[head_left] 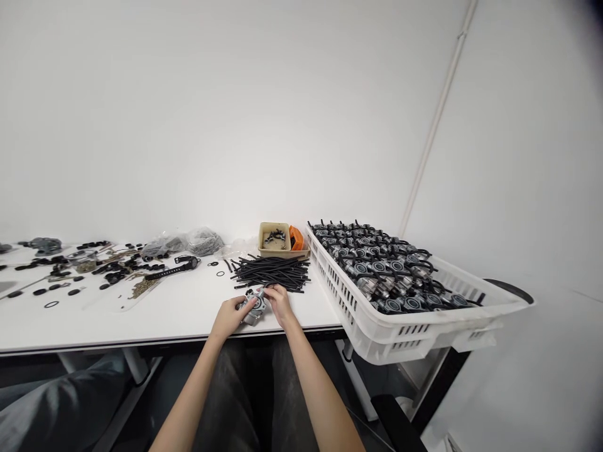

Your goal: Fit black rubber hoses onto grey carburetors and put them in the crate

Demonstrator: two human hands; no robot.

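A silver metal carburetor (254, 309) is held at the table's front edge, its round opening facing up. My left hand (228, 317) grips it from the left, thumb laid over its top. On its far right side, my right hand (281, 304) is closed in a pinch on what looks like a short black rubber hose, mostly hidden by the fingers. Just behind both hands lies a loose pile of cut black rubber hoses (271, 271).
A white plastic crate (351, 314) full of carburetors with hoses stands at the right. Behind the hose pile sit a beige tray (274, 253) and an orange basket (296, 239). A black wristwatch (174, 269), plastic bags (203, 241) and scattered small black parts lie leftward.
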